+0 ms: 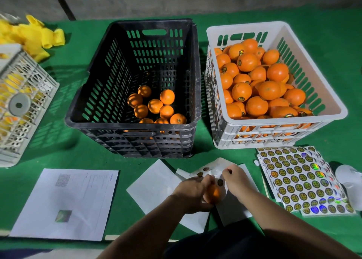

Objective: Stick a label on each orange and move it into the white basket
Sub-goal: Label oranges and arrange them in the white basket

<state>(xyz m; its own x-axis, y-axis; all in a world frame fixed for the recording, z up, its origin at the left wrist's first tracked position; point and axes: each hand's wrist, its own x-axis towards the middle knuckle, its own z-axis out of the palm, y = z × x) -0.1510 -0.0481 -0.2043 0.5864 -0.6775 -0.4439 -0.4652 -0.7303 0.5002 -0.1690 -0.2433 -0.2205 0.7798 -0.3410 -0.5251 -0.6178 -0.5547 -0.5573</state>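
Head view: left hand (193, 193) grips 1 orange (213, 194); right hand (235, 180) pinches a label (229, 171) off its backing sheet (217, 167).

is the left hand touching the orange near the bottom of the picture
Touching. The head view shows the left hand with its fingers wrapped round the orange, no gap between them.
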